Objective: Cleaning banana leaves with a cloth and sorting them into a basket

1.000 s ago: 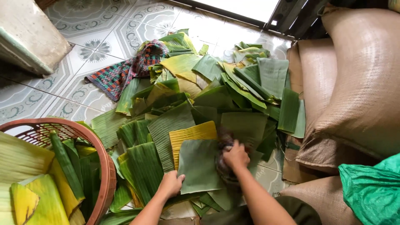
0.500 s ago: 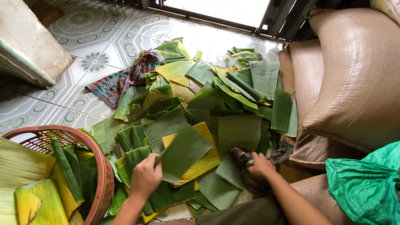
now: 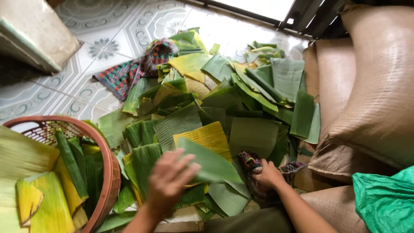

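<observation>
My left hand [image 3: 169,180] grips a green banana leaf piece [image 3: 211,163] by its near edge and holds it lifted over a yellow leaf [image 3: 208,136]. The hand is blurred by motion. My right hand [image 3: 267,174] is closed on a dark patterned rag [image 3: 252,163] that rests on the leaves beside my knee. A wide pile of cut banana leaves [image 3: 224,99], green and some yellow, is spread over the tiled floor in front of me.
A round red-brown woven basket [image 3: 110,168] holding leaves stands at the left. A multicoloured checked cloth [image 3: 129,71] lies at the pile's far left. Brown sacks [image 3: 371,86] stand at the right, a green plastic bag [image 3: 384,200] below them. A pale block [image 3: 32,32] sits top left.
My left hand has picked up the green leaf and swung it leftward. My right hand with the rag has slid off the leaf to the right and stayed there.
</observation>
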